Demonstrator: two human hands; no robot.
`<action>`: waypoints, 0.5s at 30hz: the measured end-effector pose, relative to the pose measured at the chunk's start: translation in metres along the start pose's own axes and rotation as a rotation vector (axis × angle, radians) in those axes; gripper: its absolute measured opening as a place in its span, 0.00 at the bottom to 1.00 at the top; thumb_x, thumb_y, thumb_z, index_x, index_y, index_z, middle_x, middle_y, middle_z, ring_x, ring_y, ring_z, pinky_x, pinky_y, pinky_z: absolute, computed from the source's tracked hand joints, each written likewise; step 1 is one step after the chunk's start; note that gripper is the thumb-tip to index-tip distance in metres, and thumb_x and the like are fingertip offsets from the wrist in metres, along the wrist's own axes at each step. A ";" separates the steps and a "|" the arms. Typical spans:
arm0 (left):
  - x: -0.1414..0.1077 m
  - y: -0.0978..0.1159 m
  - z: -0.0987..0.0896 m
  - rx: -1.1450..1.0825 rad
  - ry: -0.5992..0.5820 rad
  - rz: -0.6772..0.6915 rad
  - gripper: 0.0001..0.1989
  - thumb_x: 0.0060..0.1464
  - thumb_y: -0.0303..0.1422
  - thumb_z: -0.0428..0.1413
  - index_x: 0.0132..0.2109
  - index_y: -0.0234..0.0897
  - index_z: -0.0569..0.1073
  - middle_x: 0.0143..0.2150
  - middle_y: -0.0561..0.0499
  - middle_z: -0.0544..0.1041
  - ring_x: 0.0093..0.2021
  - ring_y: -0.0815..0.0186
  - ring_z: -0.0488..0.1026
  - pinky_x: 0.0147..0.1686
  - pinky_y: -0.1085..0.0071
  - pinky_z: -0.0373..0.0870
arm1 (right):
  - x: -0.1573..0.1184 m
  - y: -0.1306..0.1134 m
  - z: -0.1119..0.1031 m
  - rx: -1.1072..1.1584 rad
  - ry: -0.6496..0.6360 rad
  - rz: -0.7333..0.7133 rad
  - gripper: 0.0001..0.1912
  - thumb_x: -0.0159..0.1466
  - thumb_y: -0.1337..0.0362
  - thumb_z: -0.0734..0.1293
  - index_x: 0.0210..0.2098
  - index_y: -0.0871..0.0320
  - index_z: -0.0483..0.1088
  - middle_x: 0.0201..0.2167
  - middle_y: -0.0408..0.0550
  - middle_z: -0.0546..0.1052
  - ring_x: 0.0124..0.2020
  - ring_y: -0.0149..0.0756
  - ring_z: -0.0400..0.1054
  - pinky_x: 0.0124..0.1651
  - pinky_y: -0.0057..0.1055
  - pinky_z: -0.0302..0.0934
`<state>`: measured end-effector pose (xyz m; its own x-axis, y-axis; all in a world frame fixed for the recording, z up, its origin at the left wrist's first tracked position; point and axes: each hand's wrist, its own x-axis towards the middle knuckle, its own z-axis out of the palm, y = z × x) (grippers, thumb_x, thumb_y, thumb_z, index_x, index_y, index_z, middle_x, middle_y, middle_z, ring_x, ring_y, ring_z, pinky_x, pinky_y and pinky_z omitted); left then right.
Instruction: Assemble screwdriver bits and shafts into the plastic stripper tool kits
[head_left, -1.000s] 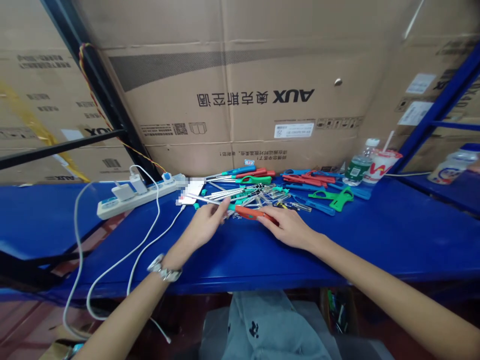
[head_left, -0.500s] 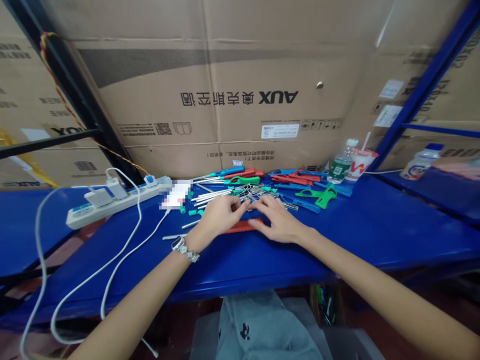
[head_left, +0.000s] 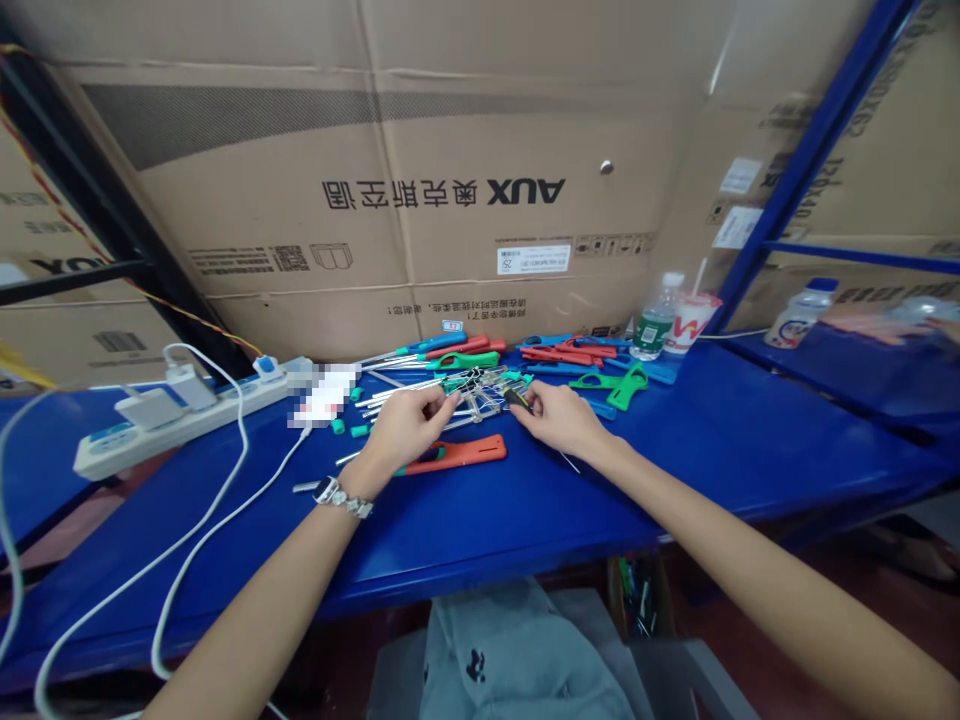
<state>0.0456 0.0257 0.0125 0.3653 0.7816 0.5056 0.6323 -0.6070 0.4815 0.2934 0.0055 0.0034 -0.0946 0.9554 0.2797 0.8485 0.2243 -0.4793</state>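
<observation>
My right hand [head_left: 564, 415] is closed around a small screwdriver [head_left: 517, 400] with a dark, yellow-marked handle; its thin shaft sticks out below the palm. My left hand [head_left: 411, 425] is bent in a pinch beside the metal parts, and whatever lies between its fingertips is too small to name. Between the hands is a loose heap of shiny metal pieces [head_left: 480, 400] and thin metal tubes, some with green ends. An orange plastic handle [head_left: 469, 453] lies on the blue tabletop just below my left hand, its left end hidden by the wrist.
Red and blue plastic handles [head_left: 574, 352] and a green handle [head_left: 630, 385] lie behind. A bottle [head_left: 651, 335] and a cup [head_left: 688, 325] stand back right. At left are a power strip [head_left: 180, 420], white cables and a blurred-out item [head_left: 324, 395]. Cardboard [head_left: 442, 240] walls the back.
My right hand has moved off the orange handle and now grips the screwdriver. My left hand stays pinched by the metal parts. The view has shifted slightly to the right.
</observation>
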 end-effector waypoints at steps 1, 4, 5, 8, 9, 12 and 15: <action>0.000 -0.002 -0.004 -0.018 0.014 -0.013 0.24 0.65 0.45 0.50 0.23 0.38 0.62 0.18 0.56 0.63 0.21 0.69 0.58 0.26 0.70 0.53 | 0.005 -0.005 0.001 0.139 0.012 -0.015 0.13 0.66 0.54 0.66 0.30 0.54 0.63 0.22 0.45 0.76 0.25 0.38 0.70 0.28 0.32 0.54; 0.001 -0.008 -0.016 -0.050 0.052 -0.049 0.23 0.65 0.45 0.49 0.24 0.38 0.65 0.20 0.56 0.63 0.23 0.69 0.59 0.26 0.71 0.54 | 0.024 -0.029 0.011 0.648 -0.068 -0.024 0.17 0.69 0.46 0.62 0.36 0.52 0.60 0.16 0.38 0.72 0.14 0.32 0.62 0.21 0.30 0.53; 0.001 -0.011 -0.019 -0.059 0.054 -0.056 0.22 0.65 0.45 0.50 0.25 0.37 0.66 0.20 0.55 0.64 0.23 0.68 0.59 0.26 0.71 0.54 | 0.031 -0.039 0.016 0.772 -0.098 -0.016 0.19 0.67 0.42 0.63 0.37 0.51 0.58 0.16 0.36 0.72 0.11 0.30 0.58 0.18 0.29 0.51; 0.002 -0.021 -0.025 -0.095 0.039 -0.065 0.20 0.62 0.44 0.51 0.27 0.37 0.68 0.21 0.54 0.66 0.24 0.68 0.61 0.27 0.71 0.57 | 0.050 -0.068 0.030 0.985 -0.098 -0.085 0.27 0.57 0.41 0.73 0.39 0.50 0.58 0.18 0.35 0.73 0.11 0.29 0.60 0.16 0.28 0.52; 0.002 -0.023 -0.027 -0.106 0.030 -0.070 0.18 0.61 0.44 0.52 0.27 0.37 0.69 0.22 0.54 0.67 0.24 0.67 0.61 0.27 0.71 0.57 | 0.055 -0.074 0.033 1.019 -0.093 -0.107 0.29 0.54 0.42 0.75 0.39 0.50 0.58 0.18 0.35 0.73 0.12 0.30 0.63 0.16 0.29 0.54; 0.001 -0.029 -0.030 -0.138 -0.017 -0.095 0.15 0.59 0.42 0.53 0.30 0.36 0.72 0.23 0.52 0.71 0.25 0.67 0.64 0.27 0.71 0.59 | 0.062 -0.079 0.039 1.061 -0.063 -0.128 0.28 0.50 0.45 0.79 0.37 0.51 0.63 0.17 0.36 0.72 0.17 0.34 0.69 0.20 0.32 0.64; -0.002 -0.028 -0.035 -0.173 -0.161 -0.110 0.14 0.57 0.42 0.55 0.32 0.36 0.77 0.24 0.52 0.71 0.25 0.67 0.64 0.26 0.71 0.57 | 0.059 -0.069 0.041 1.040 -0.036 -0.097 0.24 0.52 0.44 0.77 0.30 0.52 0.64 0.14 0.37 0.69 0.17 0.36 0.69 0.22 0.35 0.67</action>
<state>0.0034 0.0367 0.0226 0.4132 0.8488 0.3298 0.5531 -0.5216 0.6497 0.2080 0.0547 0.0186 -0.1684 0.9257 0.3386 -0.0284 0.3388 -0.9404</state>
